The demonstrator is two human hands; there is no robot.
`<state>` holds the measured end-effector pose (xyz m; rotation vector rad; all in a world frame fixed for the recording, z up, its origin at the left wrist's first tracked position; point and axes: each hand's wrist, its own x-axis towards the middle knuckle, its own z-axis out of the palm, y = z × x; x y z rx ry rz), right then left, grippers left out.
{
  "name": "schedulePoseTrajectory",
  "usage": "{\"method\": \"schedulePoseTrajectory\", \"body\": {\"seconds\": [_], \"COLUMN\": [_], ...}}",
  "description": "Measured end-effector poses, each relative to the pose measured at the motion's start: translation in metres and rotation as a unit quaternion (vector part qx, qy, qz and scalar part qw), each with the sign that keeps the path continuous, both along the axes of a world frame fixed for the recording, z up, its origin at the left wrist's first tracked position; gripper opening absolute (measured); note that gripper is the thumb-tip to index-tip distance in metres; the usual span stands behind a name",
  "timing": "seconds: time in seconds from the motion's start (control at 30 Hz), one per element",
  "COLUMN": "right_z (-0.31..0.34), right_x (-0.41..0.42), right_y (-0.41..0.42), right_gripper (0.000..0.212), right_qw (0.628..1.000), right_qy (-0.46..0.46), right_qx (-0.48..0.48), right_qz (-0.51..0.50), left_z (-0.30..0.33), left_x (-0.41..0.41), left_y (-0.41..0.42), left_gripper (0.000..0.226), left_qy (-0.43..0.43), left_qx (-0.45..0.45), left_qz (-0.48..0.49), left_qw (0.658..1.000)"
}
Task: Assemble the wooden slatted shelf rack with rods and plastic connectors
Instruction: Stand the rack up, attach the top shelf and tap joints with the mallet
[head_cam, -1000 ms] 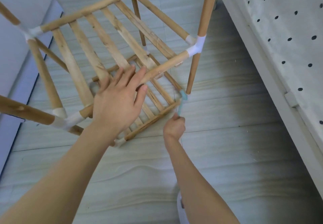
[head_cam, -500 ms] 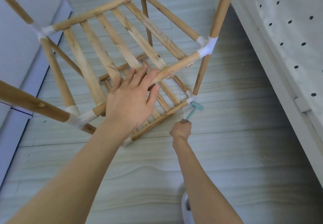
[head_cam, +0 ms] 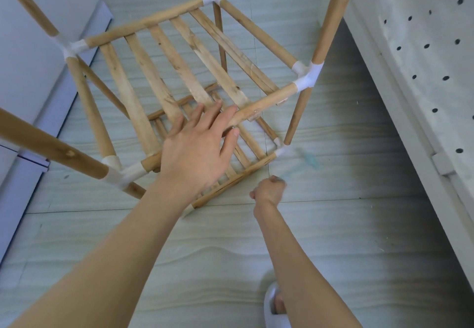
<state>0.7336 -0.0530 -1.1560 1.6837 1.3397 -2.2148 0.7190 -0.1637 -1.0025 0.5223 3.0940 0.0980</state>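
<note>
At the far left a pale wall point(head_cam: 30, 53) runs down to the wood-grain floor point(head_cam: 333, 238). The rack point(head_cam: 164, 79) stands on that floor, filling the upper middle of the view: wooden rods joined by white plastic connectors, with an upper shelf of flat slats and a lower slatted shelf point(head_cam: 246, 166) seen beneath it. A thick rod point(head_cam: 51, 148) reaches in from the left edge to a near corner connector point(head_cam: 118, 171).

The left hand point(head_cam: 197, 153) lies flat on the upper shelf's near rod point(head_cam: 264, 102), fingers straight and slightly spread — the thumb below the rod, the fingertips reaching over the slat ends. It presses rather than grasps.

To its right, lower down and close to the floor, the right hand point(head_cam: 269, 190) is closed in a fist round the handle of a small teal mallet point(head_cam: 309, 159). The mallet is smeared by motion blur, so its head reads only as a pale teal streak just beside the rack's bottom right connector point(head_cam: 280, 149); whether it touches the connector cannot be told.

Above that, a white connector point(head_cam: 307, 76) joins the upper shelf to the right post point(head_cam: 331, 17).

Near the bottom edge, a foot in a white slipper point(head_cam: 274, 312) shows beside the right forearm. Along the right side stands a white board point(head_cam: 423, 58) dotted with dark holes.
</note>
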Motion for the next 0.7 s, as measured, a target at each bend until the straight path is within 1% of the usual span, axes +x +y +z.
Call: {"method": "schedulePoseTrajectory", "body": {"seconds": [0.03,0.07,0.13,0.23,0.27,0.33,0.37,0.4,0.43,0.47,0.5,0.53,0.57,0.6,0.63,0.67,0.7], "right_z": [0.004,0.008,0.014,0.02,0.023,0.031,0.036,0.043,0.053,0.067,0.084,0.103,0.125,0.147,0.168,0.189,0.207], "right_x": [0.001,0.004,0.014,0.037,0.046,0.064,0.069,0.073,0.075,0.074,0.073,0.071,0.07,0.07,0.073,0.075,0.079], "right_y": [-0.005,-0.011,-0.018,-0.02,-0.018,-0.01,-0.003,0.004,0.01,0.015,0.018,0.018,0.016,0.012,0.005,-0.004,-0.015], "right_gripper": [0.022,0.02,0.021,0.022,0.022,0.026,0.03,0.033,0.034,0.032,0.028,0.026,0.026,0.026,0.027,0.028,0.03], "right_qw": [0.997,0.993,0.987,0.978,0.972,0.948,0.926,0.89,0.841,0.782,0.724,0.674,0.637,0.613,0.598,0.589,0.586], "right_qy": [0.001,0.001,0.017,0.036,0.038,0.035,0.032,0.025,0.011,-0.008,-0.024,-0.03,-0.025,-0.011,0.01,0.033,0.056], "right_qx": [-0.002,0.009,0.019,0.009,0.022,0.096,0.149,0.202,0.25,0.285,0.307,0.316,0.315,0.308,0.296,0.279,0.257], "right_qz": [0.072,0.12,0.157,0.205,0.232,0.3,0.347,0.407,0.479,0.554,0.617,0.667,0.703,0.727,0.745,0.758,0.766], "left_z": [0.0,-0.001,-0.001,-0.002,-0.001,0.001,0.004,0.007,0.012,0.018,0.025,0.033,0.041,0.052,0.063,0.073,0.082], "left_x": [0.0,-0.001,-0.002,0.0,0.005,0.018,0.027,0.036,0.045,0.054,0.061,0.069,0.076,0.082,0.089,0.094,0.101], "left_y": [0.0,-0.001,-0.003,-0.006,-0.009,-0.017,-0.022,-0.029,-0.036,-0.043,-0.05,-0.056,-0.063,-0.069,-0.074,-0.081,-0.09], "left_gripper": [0.058,0.059,0.061,0.06,0.06,0.061,0.061,0.058,0.054,0.048,0.044,0.043,0.043,0.045,0.046,0.047,0.046], "left_qy": [-0.001,-0.005,-0.015,-0.026,-0.027,-0.045,-0.062,-0.083,-0.102,-0.117,-0.133,-0.161,-0.204,-0.251,-0.292,-0.311,-0.312], "left_qx": [-0.001,-0.001,0.0,-0.008,-0.012,-0.011,-0.01,-0.016,-0.033,-0.063,-0.102,-0.139,-0.16,-0.162,-0.155,-0.149,-0.145], "left_qz": [-0.002,-0.005,-0.012,-0.032,-0.04,-0.047,-0.046,-0.045,-0.05,-0.062,-0.077,-0.088,-0.087,-0.074,-0.06,-0.054,-0.057], "left_qw": [1.0,1.0,1.0,0.999,0.999,0.998,0.997,0.995,0.993,0.989,0.983,0.973,0.962,0.951,0.942,0.937,0.937]}}
